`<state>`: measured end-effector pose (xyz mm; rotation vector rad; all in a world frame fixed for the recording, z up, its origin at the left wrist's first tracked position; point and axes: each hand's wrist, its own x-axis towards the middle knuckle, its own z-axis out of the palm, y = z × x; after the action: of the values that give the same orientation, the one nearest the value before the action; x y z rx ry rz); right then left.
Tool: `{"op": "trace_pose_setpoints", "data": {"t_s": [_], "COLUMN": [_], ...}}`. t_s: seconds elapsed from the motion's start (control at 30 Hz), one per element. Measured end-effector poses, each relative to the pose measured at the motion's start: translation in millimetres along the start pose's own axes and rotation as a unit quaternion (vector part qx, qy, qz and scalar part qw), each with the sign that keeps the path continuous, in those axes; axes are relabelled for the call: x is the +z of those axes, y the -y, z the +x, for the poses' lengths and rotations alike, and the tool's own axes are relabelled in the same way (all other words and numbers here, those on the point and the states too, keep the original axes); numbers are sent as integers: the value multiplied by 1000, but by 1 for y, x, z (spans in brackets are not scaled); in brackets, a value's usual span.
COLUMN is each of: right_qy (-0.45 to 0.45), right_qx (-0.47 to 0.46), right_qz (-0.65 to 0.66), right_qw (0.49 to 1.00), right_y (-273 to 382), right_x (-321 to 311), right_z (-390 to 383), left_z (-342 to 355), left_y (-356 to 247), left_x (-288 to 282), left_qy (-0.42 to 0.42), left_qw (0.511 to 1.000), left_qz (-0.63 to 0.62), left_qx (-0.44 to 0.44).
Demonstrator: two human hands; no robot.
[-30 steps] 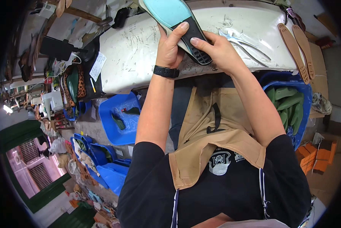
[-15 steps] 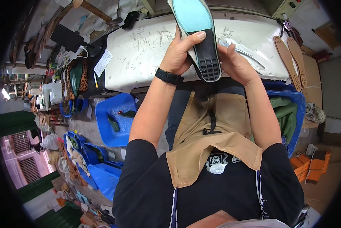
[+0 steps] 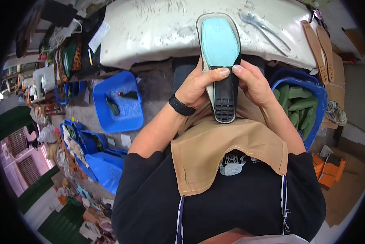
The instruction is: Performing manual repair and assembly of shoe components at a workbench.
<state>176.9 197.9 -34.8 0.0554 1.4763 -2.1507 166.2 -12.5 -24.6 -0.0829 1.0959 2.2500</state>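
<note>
My left hand (image 3: 194, 86) and my right hand (image 3: 254, 84) grip a shoe piece (image 3: 220, 41) from both sides, both thumbs on its black middle part. It points lengthwise away from me, with a light blue pad at the far end, pale edging, and a black gridded end over my tan apron (image 3: 227, 136). Beyond it, a metal tool with long handles (image 3: 268, 32) lies on the worn white work surface (image 3: 146, 36).
Blue bins stand on the floor at left (image 3: 131, 114), and one at right holds several green pieces (image 3: 300, 105). Tan perforated soles (image 3: 314, 49) lie at the surface's right end. A paper slip (image 3: 98, 36) and dark phone-like device (image 3: 58, 14) are at upper left.
Both hands have brought the shoe piece down off the white surface toward my lap and straightened it. My right hand, looser half a second ago, now presses its thumb on the piece again.
</note>
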Motion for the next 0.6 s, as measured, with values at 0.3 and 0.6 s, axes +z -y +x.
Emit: {"op": "trace_pose_setpoints", "data": {"t_s": [0.3,0.6], "right_qy": [0,-41], "right_qx": [142,109], "right_qz": [49,129], "right_qw": [989,985], "right_y": [-25,-53], "right_x": [14,3], "right_z": [-23,-36], "left_z": [-28,-35], "left_y": [46,80], "left_x": [-19,-30], "left_qy": [-56,38], "left_qw": [996,993], "left_qz": [-50,-106], "left_qx": [-48,30]}}
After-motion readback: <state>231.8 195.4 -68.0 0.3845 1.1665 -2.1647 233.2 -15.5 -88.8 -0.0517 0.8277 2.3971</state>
